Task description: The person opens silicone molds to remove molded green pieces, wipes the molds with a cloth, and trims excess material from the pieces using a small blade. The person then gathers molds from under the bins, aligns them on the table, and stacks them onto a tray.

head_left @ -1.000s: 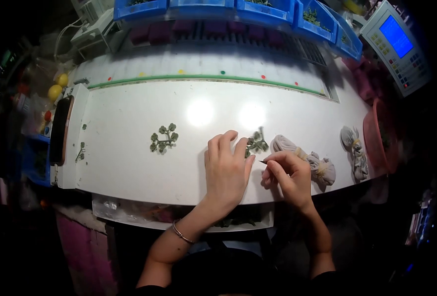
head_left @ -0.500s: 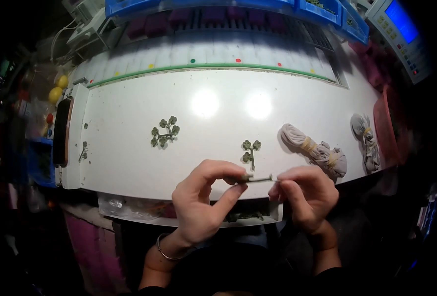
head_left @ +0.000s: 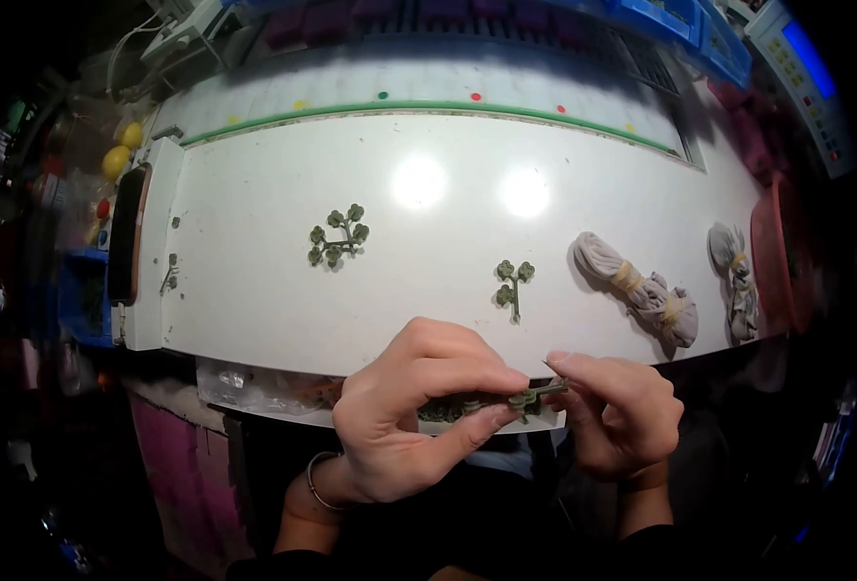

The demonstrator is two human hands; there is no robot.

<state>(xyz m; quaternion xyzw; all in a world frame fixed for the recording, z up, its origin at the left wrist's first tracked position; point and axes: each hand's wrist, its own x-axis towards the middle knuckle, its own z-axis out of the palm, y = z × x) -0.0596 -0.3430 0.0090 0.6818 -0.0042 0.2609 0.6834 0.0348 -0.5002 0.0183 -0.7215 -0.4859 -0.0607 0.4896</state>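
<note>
At the table's front edge, my left hand [head_left: 414, 416] pinches a small green branched piece [head_left: 523, 398] between thumb and fingertips. Its stem points right, toward my right hand [head_left: 622, 412], whose thumb and fingers are closed around the stem's end; a thin dark tip shows above them. Just beyond my hands lies a green sprig [head_left: 513, 290] with several rosette heads. Farther left on the white table [head_left: 254, 242] rests a larger green cluster [head_left: 339, 236]. Below my left fingers, more green pieces show in an open drawer [head_left: 303, 411], partly hidden.
Two grey cloth bundles [head_left: 642, 290] [head_left: 735, 281] tied with bands lie at the right, beside a red basin [head_left: 779, 257]. A phone [head_left: 130, 234] stands along the left edge. Behind is a green strip [head_left: 428, 105]; blue trays [head_left: 656, 21] and a control panel [head_left: 804, 77] are at the back.
Both hands have moved slightly right and nearer my body. The held piece has turned, showing its green heads by my left fingertips. The view has shifted a little, so the table things appear displaced.
</note>
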